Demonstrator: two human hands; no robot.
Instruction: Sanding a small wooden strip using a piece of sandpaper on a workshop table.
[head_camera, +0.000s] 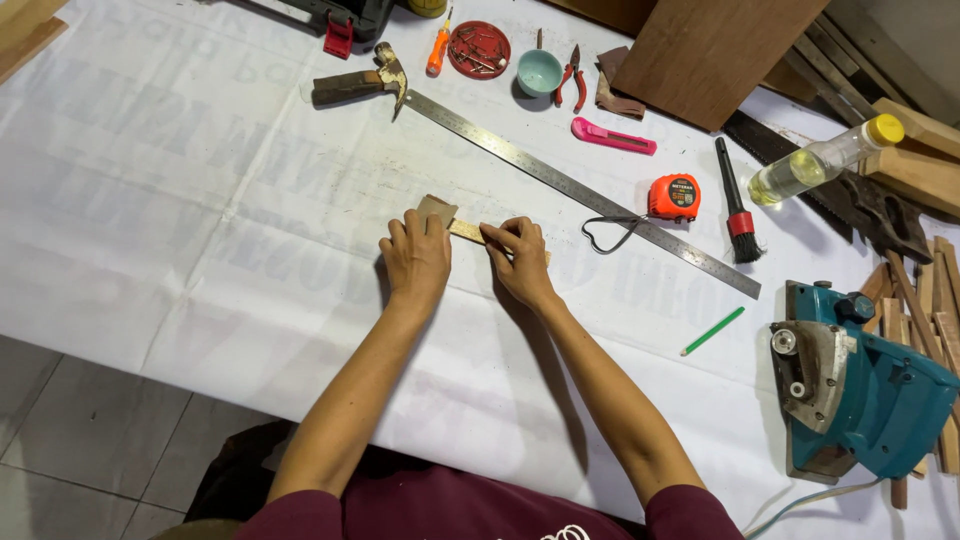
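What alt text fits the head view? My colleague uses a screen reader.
Two hands, left hand on brown sandpaper and right hand pressing a thin wooden strip, work on a white-covered table beside a long steel ruler.

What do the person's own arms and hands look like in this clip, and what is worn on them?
Both arms are bare from the upper arm down, ending in short maroon sleeves at the bottom edge. The left hand and right hand wear no gloves, and no watch, ring or bracelet shows on either wrist or the fingers. The shirt carries a pale marking, mostly cut off.

Wood strip (466, 231) partly under hands (417, 255)
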